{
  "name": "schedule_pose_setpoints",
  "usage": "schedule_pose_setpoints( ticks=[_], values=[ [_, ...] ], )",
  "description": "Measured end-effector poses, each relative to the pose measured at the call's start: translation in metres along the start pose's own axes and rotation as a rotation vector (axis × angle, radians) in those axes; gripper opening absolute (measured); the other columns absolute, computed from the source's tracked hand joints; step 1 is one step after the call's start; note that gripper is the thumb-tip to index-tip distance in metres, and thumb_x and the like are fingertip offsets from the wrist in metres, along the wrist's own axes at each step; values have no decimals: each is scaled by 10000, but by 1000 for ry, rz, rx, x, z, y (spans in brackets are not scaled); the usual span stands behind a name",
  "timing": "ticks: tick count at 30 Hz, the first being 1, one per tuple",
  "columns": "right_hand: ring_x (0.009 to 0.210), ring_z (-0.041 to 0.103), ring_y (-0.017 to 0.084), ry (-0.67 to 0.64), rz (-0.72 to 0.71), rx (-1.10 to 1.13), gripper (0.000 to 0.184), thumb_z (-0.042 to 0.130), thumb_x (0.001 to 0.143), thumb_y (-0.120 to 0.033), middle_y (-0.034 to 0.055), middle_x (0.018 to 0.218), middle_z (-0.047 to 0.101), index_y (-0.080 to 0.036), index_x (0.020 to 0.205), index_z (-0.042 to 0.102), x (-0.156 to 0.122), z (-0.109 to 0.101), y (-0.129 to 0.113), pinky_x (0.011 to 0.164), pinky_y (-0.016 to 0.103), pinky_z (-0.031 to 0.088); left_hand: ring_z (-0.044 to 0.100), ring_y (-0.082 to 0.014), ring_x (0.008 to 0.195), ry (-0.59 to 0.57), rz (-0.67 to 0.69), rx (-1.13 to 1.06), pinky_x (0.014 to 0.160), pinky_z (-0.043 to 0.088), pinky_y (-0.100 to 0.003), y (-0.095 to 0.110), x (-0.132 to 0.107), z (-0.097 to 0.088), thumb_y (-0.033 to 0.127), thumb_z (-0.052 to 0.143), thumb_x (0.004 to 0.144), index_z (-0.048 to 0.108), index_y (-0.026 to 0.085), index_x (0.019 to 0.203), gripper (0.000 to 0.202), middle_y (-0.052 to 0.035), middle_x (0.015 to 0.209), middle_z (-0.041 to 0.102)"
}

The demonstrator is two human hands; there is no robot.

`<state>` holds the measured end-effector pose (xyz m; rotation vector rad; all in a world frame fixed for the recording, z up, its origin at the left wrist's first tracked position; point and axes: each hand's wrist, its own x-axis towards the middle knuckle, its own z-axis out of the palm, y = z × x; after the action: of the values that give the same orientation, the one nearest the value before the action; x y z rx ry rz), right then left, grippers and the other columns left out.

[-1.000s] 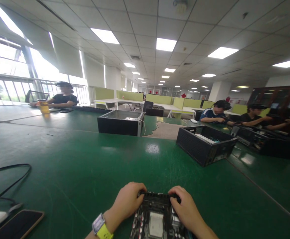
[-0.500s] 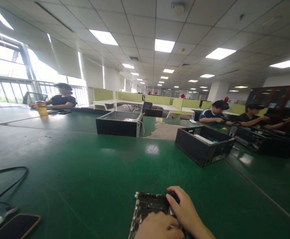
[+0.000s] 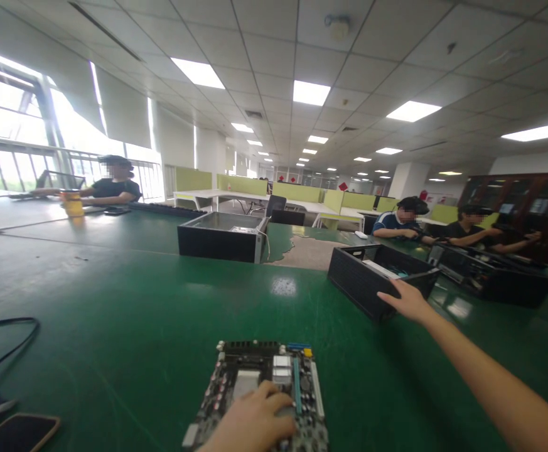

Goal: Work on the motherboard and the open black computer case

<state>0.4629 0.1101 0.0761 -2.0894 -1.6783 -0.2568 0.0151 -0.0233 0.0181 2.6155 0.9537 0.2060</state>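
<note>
A computer motherboard [image 3: 236,364] lies flat on the green tabletop, with white and blue slots and a silvery heatsink on it. Over its lower middle rests my left hand [image 3: 257,417], fingers spread and slightly bent; what lies under the palm is hidden. My right hand [image 3: 405,299] is stretched far forward at the near side of a black computer case [image 3: 356,282]. Its thumb and fingers are apart, and whether they touch the case I cannot tell. The case lies open at the top with a pale strip and cables inside.
Another black case [image 3: 217,243] lies at the middle back, and a third case [image 3: 513,282] on the right near two seated people. At the lower left are a phone [image 3: 17,433] and a black cable [image 3: 14,358]. A cup of amber liquid [image 3: 72,204] stands near another person.
My right hand has left the motherboard and moved forward and right to the black case. The board now shows more to the left, with my left hand still over it.
</note>
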Motion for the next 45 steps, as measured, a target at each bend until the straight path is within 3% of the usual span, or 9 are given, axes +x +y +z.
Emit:
schedule_pose_setpoints(
  ticks=[5,12,19,22,27,33,39,42,45],
  values=[
    [1278,433,416,-20,147,-69,825,458,728,-717,241,1329,527,-86,1251,555,27,-1,50,1041,537,333,487,-232,1241,190,-206,-2,1107,342,-401,-94,-56,-63,353,504,856,642,352,1111,290,14,1325,588],
    [1360,305,409,-121,87,-94,965,356,755,-786,183,1480,384,-82,1415,393,52,14,41,1067,514,308,587,-274,1137,352,-556,188,998,440,-374,-243,-125,-102,446,495,803,610,331,1213,441,16,1199,675],
    [1202,480,434,-131,133,-106,870,491,708,-749,200,1390,458,-207,1387,452,61,8,27,945,546,382,588,-256,1098,391,-551,227,997,419,-395,-303,-154,-111,511,447,814,592,307,1162,429,63,1128,702],
    [1082,581,339,-123,79,-67,751,533,741,-641,199,1242,535,-179,1330,481,57,5,22,881,425,441,527,-273,1192,445,-543,318,1045,376,-417,-284,-140,-112,589,448,823,597,295,1155,468,60,1245,647],
    [930,621,317,-75,99,-85,618,508,712,-710,140,1069,575,-199,1057,544,34,-5,6,789,416,452,487,-260,1242,467,-411,354,1102,301,-411,-209,-82,-127,580,456,858,624,274,1165,465,17,1278,625],
    [851,628,282,19,47,-94,555,488,696,-755,84,979,602,-238,895,491,-36,-27,-43,669,356,419,511,-208,1181,491,-61,178,1063,341,-379,-89,33,-145,443,457,910,646,259,1132,345,-33,1221,644],
    [697,623,228,60,-65,50,461,430,798,-707,36,803,637,-249,826,470,-134,-58,-104,603,311,374,534,-180,1183,381,445,87,1033,370,-317,37,148,-128,326,396,954,604,207,1209,349,-50,1276,624],
    [656,630,221,64,-183,123,419,420,838,-667,21,709,646,-256,811,498,-173,-74,-131,583,302,354,599,-197,1076,208,563,224,959,420,-324,67,167,-111,305,390,950,669,191,1072,325,-62,1147,690],
    [610,625,208,51,-248,127,408,403,876,-628,2,636,642,-257,804,557,-190,-94,-151,570,296,325,638,-188,858,104,581,334,811,459,-306,73,150,-102,330,435,926,682,190,807,308,-41,877,725]
  ],
)
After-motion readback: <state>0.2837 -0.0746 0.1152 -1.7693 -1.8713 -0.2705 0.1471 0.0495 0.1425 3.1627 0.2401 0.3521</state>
